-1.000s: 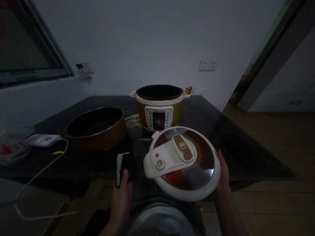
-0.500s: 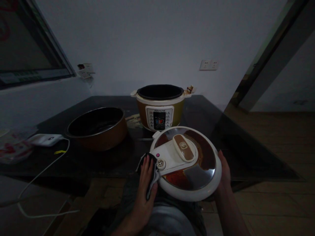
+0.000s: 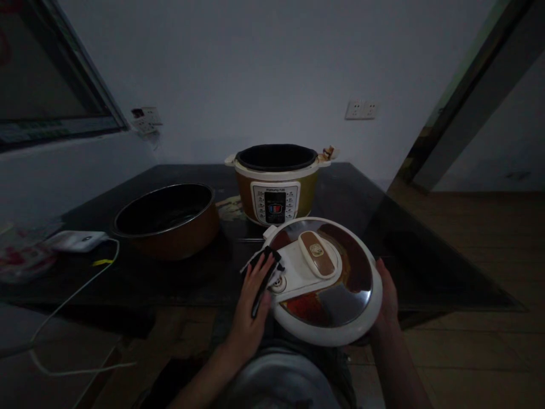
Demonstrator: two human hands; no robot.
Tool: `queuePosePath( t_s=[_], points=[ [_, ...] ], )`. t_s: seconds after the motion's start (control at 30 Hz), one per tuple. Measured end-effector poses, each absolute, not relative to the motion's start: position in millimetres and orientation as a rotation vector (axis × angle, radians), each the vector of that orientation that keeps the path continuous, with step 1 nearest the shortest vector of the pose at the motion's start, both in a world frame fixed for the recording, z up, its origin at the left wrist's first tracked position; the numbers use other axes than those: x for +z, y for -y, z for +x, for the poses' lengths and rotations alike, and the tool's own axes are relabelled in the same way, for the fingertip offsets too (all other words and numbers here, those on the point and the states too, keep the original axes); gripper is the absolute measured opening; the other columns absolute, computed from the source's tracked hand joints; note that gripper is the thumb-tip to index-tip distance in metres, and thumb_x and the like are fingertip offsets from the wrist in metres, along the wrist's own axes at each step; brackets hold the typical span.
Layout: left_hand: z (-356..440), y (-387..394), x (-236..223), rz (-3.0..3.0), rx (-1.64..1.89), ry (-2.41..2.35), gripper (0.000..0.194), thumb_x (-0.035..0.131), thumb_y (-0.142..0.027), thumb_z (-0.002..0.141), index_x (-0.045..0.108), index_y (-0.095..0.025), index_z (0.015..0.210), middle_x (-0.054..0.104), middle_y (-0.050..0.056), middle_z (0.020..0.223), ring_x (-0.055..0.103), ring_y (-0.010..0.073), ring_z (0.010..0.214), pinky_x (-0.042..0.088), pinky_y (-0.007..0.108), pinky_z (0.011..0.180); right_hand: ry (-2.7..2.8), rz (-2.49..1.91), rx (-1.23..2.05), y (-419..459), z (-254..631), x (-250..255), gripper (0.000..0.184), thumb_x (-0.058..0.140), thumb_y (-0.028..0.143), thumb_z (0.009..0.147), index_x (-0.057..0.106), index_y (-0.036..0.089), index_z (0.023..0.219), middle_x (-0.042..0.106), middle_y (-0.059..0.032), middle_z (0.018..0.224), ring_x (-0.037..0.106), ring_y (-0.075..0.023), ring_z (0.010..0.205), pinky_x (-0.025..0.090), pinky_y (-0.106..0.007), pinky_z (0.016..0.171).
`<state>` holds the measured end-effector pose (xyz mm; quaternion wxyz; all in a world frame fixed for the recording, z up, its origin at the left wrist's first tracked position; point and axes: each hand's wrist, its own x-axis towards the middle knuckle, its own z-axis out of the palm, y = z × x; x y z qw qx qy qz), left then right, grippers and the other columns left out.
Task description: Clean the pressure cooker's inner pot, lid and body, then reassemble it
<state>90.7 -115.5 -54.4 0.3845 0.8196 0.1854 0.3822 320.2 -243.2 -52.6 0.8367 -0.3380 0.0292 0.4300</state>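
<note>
A white-rimmed pressure cooker lid (image 3: 293,255) with a brown handle is tilted toward me at the table's front edge. My right hand (image 3: 386,298) grips its right rim, with most fingers hidden beneath. My left hand (image 3: 250,307) presses a dark cloth (image 3: 272,258) with pale edges onto the lid's left side, beside the round valve (image 3: 279,283). The cloth partly covers that valve. Behind the lid stands the uncovered electric pressure cooker (image 3: 307,199), its control panel facing me.
A brown pot (image 3: 191,236) with a dark inside stands on the dark table (image 3: 140,177), left of the cooker. Farther left are a white device (image 3: 79,241) with a cable and a plastic bag (image 3: 25,258). Wall sockets (image 3: 361,109) sit behind the table.
My left hand has slid the cloth up and slightly right on the lid, over the pink button. My right hand keeps its hold on the rim.
</note>
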Motion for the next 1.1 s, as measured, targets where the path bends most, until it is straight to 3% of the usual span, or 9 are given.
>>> queuePosePath(
  t_s=[0.2,0.33,0.47,0.67,0.93,1.0,1.1],
  points=[
    [65,135,-86,2.141,1.015,-0.447,0.053,0.031,-0.026,0.099,0.017,-0.033,0.149,0.022,-0.003,0.157,0.014,0.0135,0.144,0.012,0.033,0.118,-0.015,-0.689,0.910,243,321,-54,0.036,0.049,0.045,0.083,0.074,0.021,0.090,0.076,-0.0070,0.088,0.060,-0.0274,0.114,0.037,-0.046,0.108],
    [67,124,-84,2.183,1.011,-0.387,0.053,0.031,-0.030,0.099,0.018,-0.029,0.150,0.024,0.001,0.156,0.015,0.0173,0.144,0.012,0.038,0.118,-0.023,-0.696,0.905,243,320,-52,0.035,0.049,0.044,0.083,0.075,0.022,0.086,0.076,-0.0066,0.085,0.061,-0.0272,0.114,0.037,-0.046,0.107],
    [85,101,-57,2.228,0.946,-0.272,0.048,0.032,-0.032,0.098,0.030,-0.028,0.146,0.034,0.004,0.152,0.025,0.0211,0.142,0.014,0.046,0.117,-0.037,-0.714,0.918,243,319,-51,0.037,0.048,0.046,0.083,0.075,0.021,0.087,0.076,-0.0071,0.083,0.061,-0.0272,0.113,0.037,-0.046,0.107],
    [111,74,-15,2.343,0.702,-0.021,0.043,0.034,-0.032,0.097,0.045,-0.025,0.138,0.049,0.005,0.142,0.038,0.0218,0.136,0.023,0.047,0.115,-0.076,-0.724,0.940,243,318,-50,0.041,0.044,0.049,0.084,0.074,0.021,0.092,0.076,-0.0076,0.088,0.060,-0.0276,0.114,0.038,-0.047,0.107],
    [101,92,-31,2.216,0.842,0.008,0.039,0.032,-0.037,0.097,0.055,-0.023,0.126,0.060,0.008,0.129,0.050,0.0239,0.125,0.029,0.046,0.110,0.031,-0.727,0.937,243,323,-58,0.038,0.049,0.050,0.082,0.073,0.023,0.093,0.076,-0.0060,0.092,0.058,-0.0273,0.117,0.037,-0.048,0.107],
    [96,102,-39,2.215,0.916,-0.043,0.042,0.032,-0.041,0.097,0.052,-0.024,0.129,0.057,0.009,0.131,0.047,0.0250,0.127,0.028,0.047,0.110,0.042,-0.724,0.937,244,324,-59,0.037,0.050,0.049,0.082,0.073,0.023,0.093,0.076,-0.0058,0.092,0.058,-0.0275,0.117,0.037,-0.048,0.107],
    [88,116,-51,2.327,0.947,-0.193,0.048,0.035,-0.036,0.096,0.036,-0.025,0.143,0.038,0.009,0.149,0.032,0.0255,0.138,0.024,0.047,0.113,0.033,-0.705,0.914,244,325,-58,0.032,0.051,0.045,0.081,0.073,0.023,0.091,0.076,-0.0057,0.093,0.058,-0.0273,0.118,0.037,-0.048,0.108]
  ],
)
